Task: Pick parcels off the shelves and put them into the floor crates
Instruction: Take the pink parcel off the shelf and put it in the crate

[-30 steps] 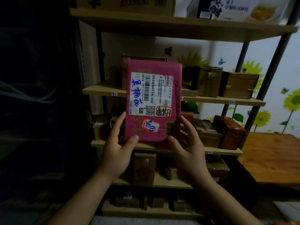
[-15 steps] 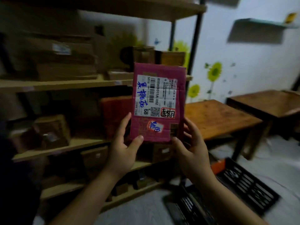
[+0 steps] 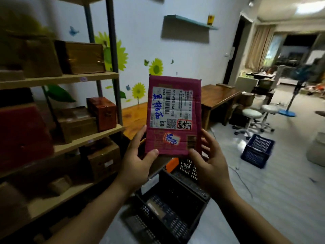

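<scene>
I hold a flat pink parcel (image 3: 175, 141) upright in front of me, its white shipping label with blue handwriting facing me. My left hand (image 3: 136, 159) grips its lower left corner, thumb on the front. My right hand (image 3: 210, 162) grips the lower right corner the same way. Directly below the parcel a black slatted crate (image 3: 168, 208) stands on the floor with a small parcel lying inside. The shelves (image 3: 70, 79) at my left carry several brown and red boxes.
A blue crate (image 3: 256, 150) stands on the floor to the right. An orange crate edge (image 3: 172, 164) shows behind the black one. Low wooden tables (image 3: 216, 95) line the wall, with two white stools (image 3: 253, 118) and a fan stand beyond. Pale floor lies between.
My view has swung right, away from the shelves toward the room and floor crates. The pink parcel stays gripped in both hands, now above the black crate.
</scene>
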A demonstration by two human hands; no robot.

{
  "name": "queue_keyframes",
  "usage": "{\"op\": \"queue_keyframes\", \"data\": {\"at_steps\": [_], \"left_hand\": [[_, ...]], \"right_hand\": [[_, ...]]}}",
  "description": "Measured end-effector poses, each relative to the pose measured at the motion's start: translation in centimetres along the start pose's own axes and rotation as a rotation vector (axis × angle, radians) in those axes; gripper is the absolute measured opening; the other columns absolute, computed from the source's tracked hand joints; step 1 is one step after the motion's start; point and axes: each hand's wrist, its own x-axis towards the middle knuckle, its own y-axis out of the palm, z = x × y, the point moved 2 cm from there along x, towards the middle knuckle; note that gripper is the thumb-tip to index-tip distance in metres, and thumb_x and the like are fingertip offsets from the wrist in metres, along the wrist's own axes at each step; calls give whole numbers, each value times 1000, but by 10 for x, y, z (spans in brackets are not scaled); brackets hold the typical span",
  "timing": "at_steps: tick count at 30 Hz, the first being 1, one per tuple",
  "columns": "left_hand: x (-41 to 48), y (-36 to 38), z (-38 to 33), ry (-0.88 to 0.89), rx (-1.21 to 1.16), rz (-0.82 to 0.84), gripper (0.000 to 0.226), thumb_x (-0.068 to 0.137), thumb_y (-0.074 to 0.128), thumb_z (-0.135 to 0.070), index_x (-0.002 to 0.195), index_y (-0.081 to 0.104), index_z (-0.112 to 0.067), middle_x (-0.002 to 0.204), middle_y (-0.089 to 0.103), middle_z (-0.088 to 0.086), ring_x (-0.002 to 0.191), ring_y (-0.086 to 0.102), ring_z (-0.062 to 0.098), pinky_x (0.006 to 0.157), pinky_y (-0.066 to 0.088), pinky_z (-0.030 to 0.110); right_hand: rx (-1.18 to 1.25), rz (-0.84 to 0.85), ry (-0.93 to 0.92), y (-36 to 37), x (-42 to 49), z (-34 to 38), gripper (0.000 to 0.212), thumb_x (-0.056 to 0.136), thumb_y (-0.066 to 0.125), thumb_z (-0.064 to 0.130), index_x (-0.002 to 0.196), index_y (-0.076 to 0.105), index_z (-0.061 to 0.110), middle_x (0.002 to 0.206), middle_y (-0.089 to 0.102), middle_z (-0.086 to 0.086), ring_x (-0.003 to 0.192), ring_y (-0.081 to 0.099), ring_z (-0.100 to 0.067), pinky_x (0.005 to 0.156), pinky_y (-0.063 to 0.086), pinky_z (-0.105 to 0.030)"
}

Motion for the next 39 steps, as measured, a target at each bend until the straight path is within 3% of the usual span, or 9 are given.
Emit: {"op": "queue_keyframes", "data": {"at_steps": [2, 5, 9, 14, 19, 24, 29, 32, 39], "left_hand": [[8, 34, 4, -22, -39, 1, 61, 91, 57, -9, 133, 30, -45, 136, 43, -9, 105, 48, -18, 77, 44, 2], [19, 73, 15, -60, -51, -6, 63, 91, 57, -11, 133, 30, -48, 141, 41, -8, 118, 48, -5, 89, 48, 17], [36, 97, 37, -116, -38, -78, 62, 90, 57, -5, 133, 32, -42, 132, 44, -15, 103, 44, -27, 75, 40, -3], [69, 92, 86, -205, -12, -140, 63, 89, 57, -2, 136, 33, -36, 118, 43, -30, 96, 42, -33, 71, 35, -7], [113, 84, 149, -299, -20, -171, 63, 89, 58, -5, 130, 34, -46, 118, 47, -28, 99, 45, -28, 74, 37, -4], [152, 93, 198, -400, -39, -189, 64, 89, 59, -7, 129, 31, -49, 127, 48, -18, 118, 46, 1, 95, 38, 21], [175, 108, 237, -491, -46, -263, 61, 89, 58, -4, 131, 31, -40, 115, 48, -25, 97, 47, -24, 74, 37, -4], [181, 123, 264, -561, -46, -319, 61, 89, 57, -2, 129, 31, -40, 111, 49, -29, 91, 47, -29, 75, 39, -3], [170, 194, 360, -750, 12, -538, 61, 89, 56, 0, 127, 36, -44, 124, 55, -10, 116, 53, 3, 94, 47, 20]], "right_hand": [[-9, 26, 10, -29, 18, -14, 55, 89, 64, 3, 134, 45, 28, 111, 60, 15, 96, 58, 13, 72, 47, -5], [-30, 63, 30, -61, 42, -36, 54, 89, 65, 5, 133, 45, 30, 112, 60, 13, 99, 58, 10, 73, 47, -6], [-55, 140, 80, -72, 72, -71, 53, 89, 66, 11, 127, 44, 40, 111, 59, 16, 100, 56, 13, 72, 47, -5], [-54, 249, 155, -42, 115, -122, 52, 88, 68, 12, 124, 44, 40, 112, 58, 18, 99, 57, 14, 81, 52, -13], [-96, 321, 252, -3, 164, -175, 55, 87, 69, 18, 134, 44, 32, 117, 58, 18, 100, 55, 15, 82, 52, -12], [-180, 369, 317, 14, 213, -221, 56, 86, 70, 23, 134, 44, 35, 118, 57, 20, 105, 54, 9, 88, 51, -22], [-177, 468, 396, 26, 246, -272, 55, 88, 67, 20, 136, 44, 31, 115, 56, 21, 106, 55, 6, 93, 52, -30], [-183, 578, 444, 30, 263, -315, 53, 87, 68, 23, 134, 45, 35, 119, 58, 15, 112, 56, -1, 97, 52, -39], [-215, 909, 525, 26, 287, -449, 50, 91, 65, 23, 134, 43, 31, 121, 56, 18, 115, 55, -1, 102, 47, -35]]}}
